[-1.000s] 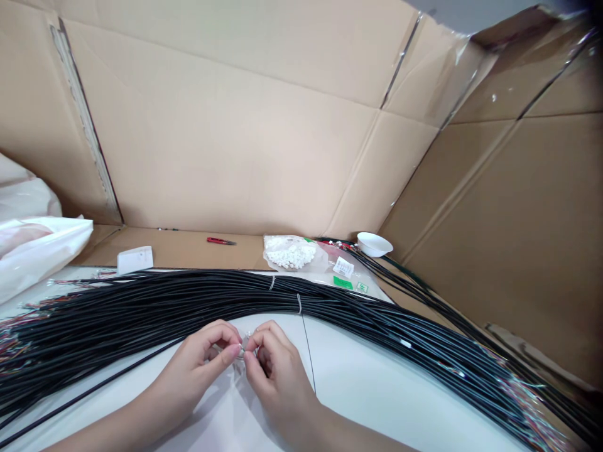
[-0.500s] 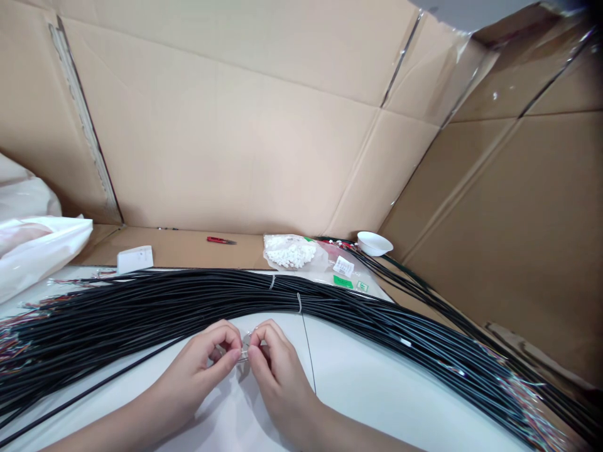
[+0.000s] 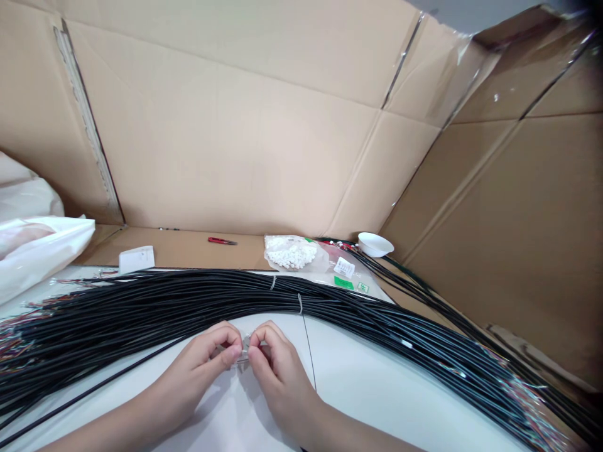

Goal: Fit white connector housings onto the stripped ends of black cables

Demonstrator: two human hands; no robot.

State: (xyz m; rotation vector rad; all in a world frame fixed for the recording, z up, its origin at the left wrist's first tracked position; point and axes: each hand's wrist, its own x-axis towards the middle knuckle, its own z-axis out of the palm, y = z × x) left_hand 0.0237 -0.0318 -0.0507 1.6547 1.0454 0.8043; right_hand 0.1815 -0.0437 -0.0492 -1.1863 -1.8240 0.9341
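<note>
My left hand (image 3: 210, 358) and my right hand (image 3: 277, 367) face each other low in the middle, thumbs pinched against the forefingers. Between the fingertips show some thin wires (image 3: 242, 359) and small pale bits. The left fingers grip the wires from one side. What the right fingertips pinch is mostly covered, too small to name. Just beyond both hands lies a thick bundle of black cables (image 3: 221, 298), held by pale ties (image 3: 300, 304). A single black cable (image 3: 113, 375) runs from the lower left toward my left hand.
Along the back are red-handled tweezers (image 3: 221, 240), a clear bag of small white parts (image 3: 294, 254), a white bowl (image 3: 375, 244) and a folded white card (image 3: 136, 259). White plastic bags (image 3: 42, 248) sit at left. Cardboard walls (image 3: 235, 125) enclose the white table (image 3: 377, 383).
Both hands keep their pinch in nearly the same place; the fingertips shift only slightly. A dark tip appears under my right forearm at the bottom edge. The camera view has moved a touch.
</note>
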